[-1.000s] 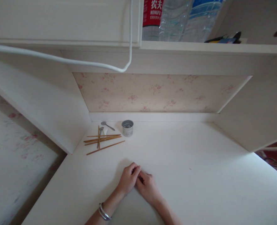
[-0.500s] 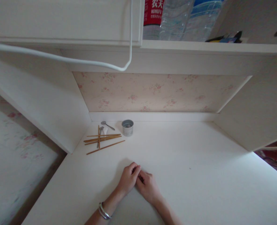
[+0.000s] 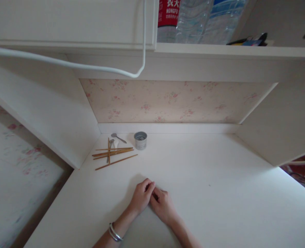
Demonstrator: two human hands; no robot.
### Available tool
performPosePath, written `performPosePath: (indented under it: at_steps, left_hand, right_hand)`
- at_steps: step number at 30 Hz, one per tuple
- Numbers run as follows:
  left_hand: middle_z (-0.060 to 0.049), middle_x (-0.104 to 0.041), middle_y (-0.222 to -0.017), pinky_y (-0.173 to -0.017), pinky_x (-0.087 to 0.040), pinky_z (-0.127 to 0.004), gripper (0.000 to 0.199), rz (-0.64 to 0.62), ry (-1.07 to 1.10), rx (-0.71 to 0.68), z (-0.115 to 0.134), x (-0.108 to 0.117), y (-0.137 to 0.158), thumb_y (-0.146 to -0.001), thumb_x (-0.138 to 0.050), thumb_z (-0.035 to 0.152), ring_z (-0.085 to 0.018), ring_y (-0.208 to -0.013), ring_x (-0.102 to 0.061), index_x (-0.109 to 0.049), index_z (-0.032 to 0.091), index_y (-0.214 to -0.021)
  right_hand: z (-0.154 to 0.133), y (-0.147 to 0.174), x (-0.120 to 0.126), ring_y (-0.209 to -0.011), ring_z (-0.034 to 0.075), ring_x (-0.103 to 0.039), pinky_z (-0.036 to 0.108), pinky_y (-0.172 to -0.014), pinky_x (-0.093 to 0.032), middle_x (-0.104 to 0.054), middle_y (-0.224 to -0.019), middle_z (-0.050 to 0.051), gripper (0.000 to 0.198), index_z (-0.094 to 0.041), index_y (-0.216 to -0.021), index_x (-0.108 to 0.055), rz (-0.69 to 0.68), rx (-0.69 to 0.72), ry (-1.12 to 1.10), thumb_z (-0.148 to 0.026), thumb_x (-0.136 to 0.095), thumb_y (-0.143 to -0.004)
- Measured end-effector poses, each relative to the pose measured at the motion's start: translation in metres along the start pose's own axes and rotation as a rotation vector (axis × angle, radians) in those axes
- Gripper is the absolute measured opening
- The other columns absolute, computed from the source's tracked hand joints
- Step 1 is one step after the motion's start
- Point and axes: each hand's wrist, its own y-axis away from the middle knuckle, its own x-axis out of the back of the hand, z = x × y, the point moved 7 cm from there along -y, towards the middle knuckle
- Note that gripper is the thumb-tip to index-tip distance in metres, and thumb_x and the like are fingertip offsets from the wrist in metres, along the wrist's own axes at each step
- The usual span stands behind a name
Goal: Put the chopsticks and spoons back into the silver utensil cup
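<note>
My left hand (image 3: 142,196), with silver bangles at the wrist, rests on the white desktop with its fingers curled closed. Against it lies my right hand (image 3: 163,205), also closed in a loose fist; the two touch at the thumbs and fingers. Nothing shows in either hand. Beyond them, to the left, several wooden chopsticks (image 3: 116,165) lie crossed in a loose pile. One metal spoon (image 3: 120,138) is behind the pile, and a second spoon (image 3: 111,142) lies partly under the chopsticks beside a small white object (image 3: 116,144). A perforated metal cup (image 3: 140,141) stands upright to their right.
A white desk (image 3: 219,206) carries everything, with side panels left and right and a floral-papered back wall (image 3: 168,103). Overhead, a shelf (image 3: 219,50) holds plastic water bottles (image 3: 193,22). A white cable (image 3: 90,67) hangs across the upper left.
</note>
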Motion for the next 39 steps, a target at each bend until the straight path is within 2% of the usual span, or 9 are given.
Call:
performPosePath:
  at_steps: [39]
  left_hand:
    - [0.002, -0.051, -0.063, -0.061, -0.035, -0.023, 0.035, 0.003, -0.005, -0.005, 0.0019, 0.0012, 0.0003, -0.091, -0.044, 0.044, -0.013, -0.063, -0.048, -0.05, 0.018, -0.068]
  right_hand:
    - [-0.0029, 0.0003, 0.0012, -0.065, 0.013, -0.057, 0.022, -0.061, -0.041, -0.066, -0.074, 0.002, 0.015, -0.017, -0.085, -0.063, 0.008, 0.012, -0.019, -0.015, -0.048, -0.085]
